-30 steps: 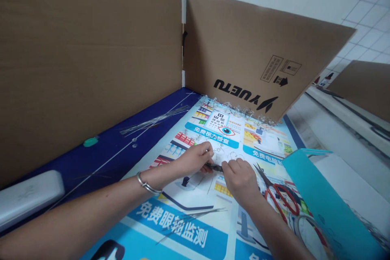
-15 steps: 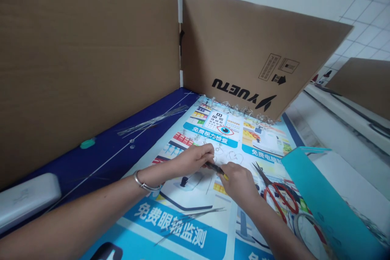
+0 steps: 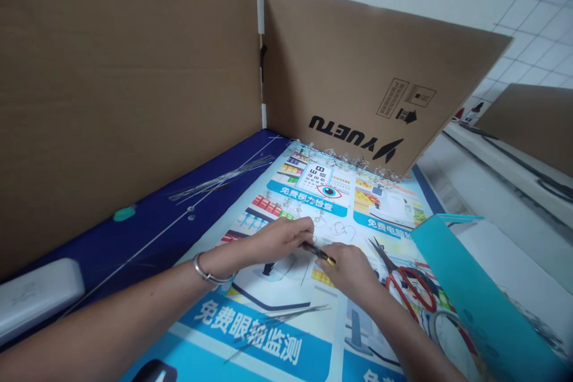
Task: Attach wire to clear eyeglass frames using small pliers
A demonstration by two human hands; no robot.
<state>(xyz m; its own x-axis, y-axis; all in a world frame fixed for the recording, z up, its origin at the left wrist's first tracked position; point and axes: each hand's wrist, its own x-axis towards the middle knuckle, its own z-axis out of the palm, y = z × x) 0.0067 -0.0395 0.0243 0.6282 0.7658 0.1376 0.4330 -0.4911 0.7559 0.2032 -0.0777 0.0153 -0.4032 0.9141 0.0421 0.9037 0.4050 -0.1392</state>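
Observation:
My left hand (image 3: 282, 240), with a metal bangle (image 3: 207, 270) on its wrist, and my right hand (image 3: 350, 273) meet over a printed poster mat (image 3: 380, 206). Between them lies a small black tool with a yellow end (image 3: 317, 253), possibly pliers. Both hands seem to grip it, and their fingers hide part of it. Loops of thin wire (image 3: 343, 231), one heart-shaped, lie just beyond my fingers. Red-handled scissors (image 3: 409, 289) rest to the right of my right hand.
Cardboard screens (image 3: 134, 83) stand along the far and left sides. A dark blue mat (image 3: 152, 221) holds a bundle of metal wires (image 3: 221, 182) and a white case (image 3: 38, 301). A teal folder (image 3: 474, 292) and a tape roll (image 3: 447, 340) lie at the right.
My hands have drawn slightly closer, and the tool's yellow end has come into view by my right fingers. The whole scene has shifted slightly in the view.

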